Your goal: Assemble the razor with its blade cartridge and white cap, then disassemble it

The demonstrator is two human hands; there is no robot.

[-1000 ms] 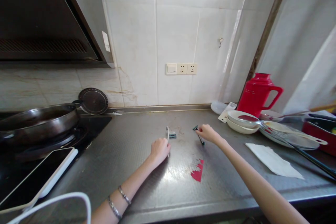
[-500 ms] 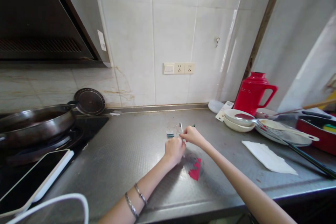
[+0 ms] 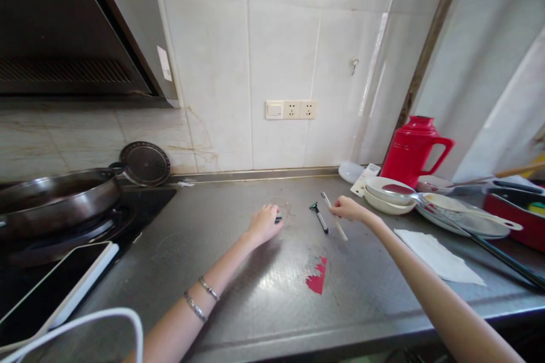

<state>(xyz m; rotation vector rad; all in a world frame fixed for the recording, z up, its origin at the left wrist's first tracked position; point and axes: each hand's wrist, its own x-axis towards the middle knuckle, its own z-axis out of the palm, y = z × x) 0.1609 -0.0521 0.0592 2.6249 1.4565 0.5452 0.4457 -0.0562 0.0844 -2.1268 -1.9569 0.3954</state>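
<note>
My left hand (image 3: 264, 224) is closed over a small clear case with dark teal bands (image 3: 278, 218), mostly hidden under the fingers. Farther right, my right hand (image 3: 351, 209) pinches a slim white stick with a dark upper end (image 3: 339, 228), holding it slanted just above or on the counter. Between the two hands a razor (image 3: 320, 219) lies on the metal, its dark green head pointing away from me. Nearer to me is a torn piece of red paper (image 3: 317, 279), flat on the counter.
Dishes (image 3: 389, 195) and a red thermos (image 3: 415, 150) crowd the right side of the steel counter (image 3: 238, 306). A white napkin (image 3: 438, 255) lies before them. On the left are a pan (image 3: 63, 198) on the hob and a phone (image 3: 55, 289) with a white cable.
My hands were close together and have moved apart: the left went left onto the banded case, the right went right with the white stick. The razor has come into clear view between them.
</note>
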